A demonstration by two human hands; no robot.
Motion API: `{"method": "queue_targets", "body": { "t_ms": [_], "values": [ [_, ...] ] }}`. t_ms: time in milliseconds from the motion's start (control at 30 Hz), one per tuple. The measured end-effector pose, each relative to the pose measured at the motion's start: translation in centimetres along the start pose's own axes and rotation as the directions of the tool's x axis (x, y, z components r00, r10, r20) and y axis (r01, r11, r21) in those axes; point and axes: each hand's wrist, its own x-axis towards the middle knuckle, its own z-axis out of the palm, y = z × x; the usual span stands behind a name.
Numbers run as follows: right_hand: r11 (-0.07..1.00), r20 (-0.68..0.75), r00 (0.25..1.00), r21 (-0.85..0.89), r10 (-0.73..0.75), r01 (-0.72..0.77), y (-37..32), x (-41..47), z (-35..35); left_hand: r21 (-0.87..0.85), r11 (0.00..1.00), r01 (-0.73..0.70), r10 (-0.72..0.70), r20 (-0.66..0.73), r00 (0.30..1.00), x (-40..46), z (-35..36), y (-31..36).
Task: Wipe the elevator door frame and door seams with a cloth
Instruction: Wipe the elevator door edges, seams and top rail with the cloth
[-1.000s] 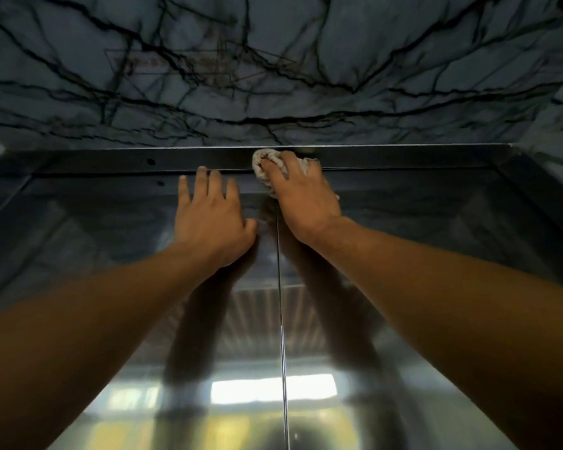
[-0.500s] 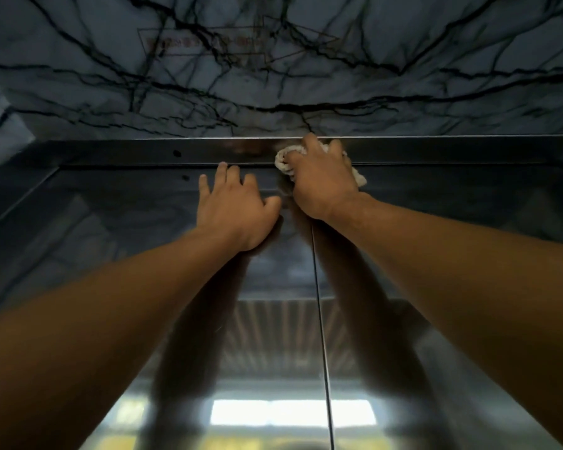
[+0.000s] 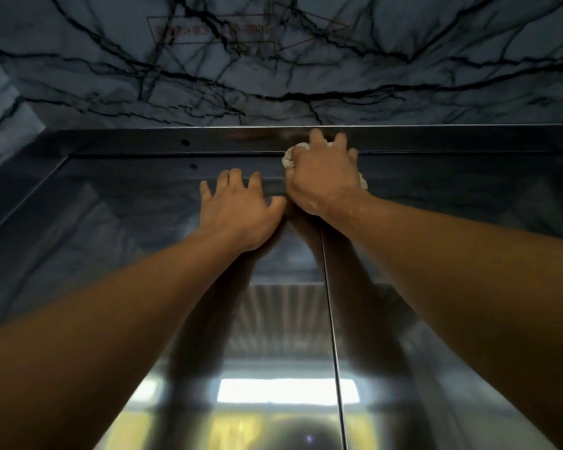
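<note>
I look up at shiny steel elevator doors point(image 3: 143, 254) with a vertical centre seam point(image 3: 330, 319). Across the top runs the dark steel door frame point(image 3: 143, 142). My right hand point(image 3: 322, 180) grips a bunched white cloth point(image 3: 290, 157) and presses it against the top frame just above the centre seam. Most of the cloth is hidden under the hand; bits show at its left and right. My left hand point(image 3: 238, 212) lies flat on the left door panel beside it, fingers spread.
Dark-veined marble wall point(image 3: 273, 76) rises above the frame and continues at the left point(image 3: 0, 102). Two small holes point(image 3: 185, 142) mark the top frame's left part. The doors reflect a bright window and my arms.
My right hand with the cloth has slid to the right along the top frame. The left hand stays flat on the door. My view has shifted left, so the seam appears further right.
</note>
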Motion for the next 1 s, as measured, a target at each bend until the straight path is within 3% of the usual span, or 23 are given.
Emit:
{"method": "queue_targets", "body": {
  "t_ms": [233,1000],
  "values": [
    [0.999,-0.037,0.999,0.019,0.027,-0.026,-0.1,-1.3,-0.1,-0.004,0.997,-0.08,0.08,-0.01,0.997,-2.5,0.0,-0.1],
    [0.996,-0.108,0.993,0.083,0.052,-0.043,-0.7,-9.3,-1.4,-0.013,1.0,-0.024,0.024,0.016,1.0,-7.8,0.9,0.8]
  ]
}}
